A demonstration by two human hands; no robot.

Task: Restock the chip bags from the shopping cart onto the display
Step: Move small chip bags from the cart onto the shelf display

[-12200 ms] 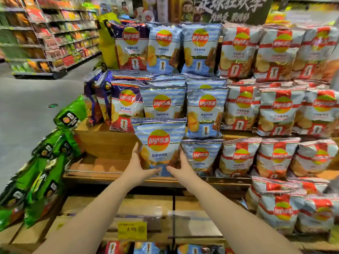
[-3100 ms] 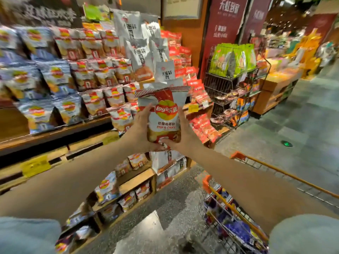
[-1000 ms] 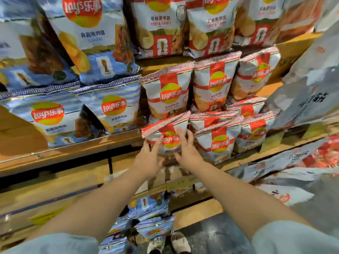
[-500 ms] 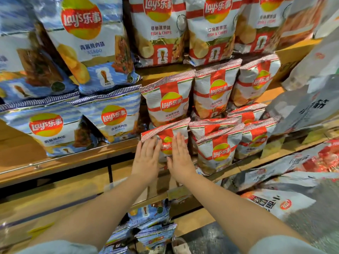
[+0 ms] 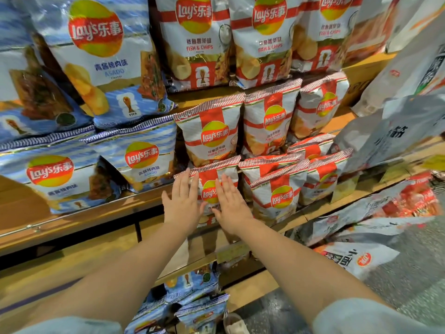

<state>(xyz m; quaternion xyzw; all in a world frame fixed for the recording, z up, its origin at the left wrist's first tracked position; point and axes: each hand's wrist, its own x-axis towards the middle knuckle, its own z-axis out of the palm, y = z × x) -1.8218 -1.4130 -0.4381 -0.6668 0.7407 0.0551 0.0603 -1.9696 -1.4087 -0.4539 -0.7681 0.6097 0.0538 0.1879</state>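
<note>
Both hands lie flat on the front of a red-and-white chip bag standing at the near edge of the wooden shelf, in the front row of the display. The left hand covers the bag's left side, its fingers straight and slightly spread, their tips reaching the crimped top seal. The right hand rests on the right side, fingers straight and close together, pointing up and to the left. Neither hand curls round the bag; the palms seem to press it back and upright, probably to seat it against the fish-and-chips bag standing behind it and to line its face up with the neighbouring red bag just to the right.

The bags are puffy pillows of glossy film with a striped, crimped seam along the top; air-filled and slick, they likely slide and tip easily, which would explain the flat two-handed push. To the left stand larger blue-striped bags, touching one another, with more blue bags on a low tier near the floor. The shelf is plain pale wood with a thin metal rail along its front edge. The shopping cart is not in view.
</note>
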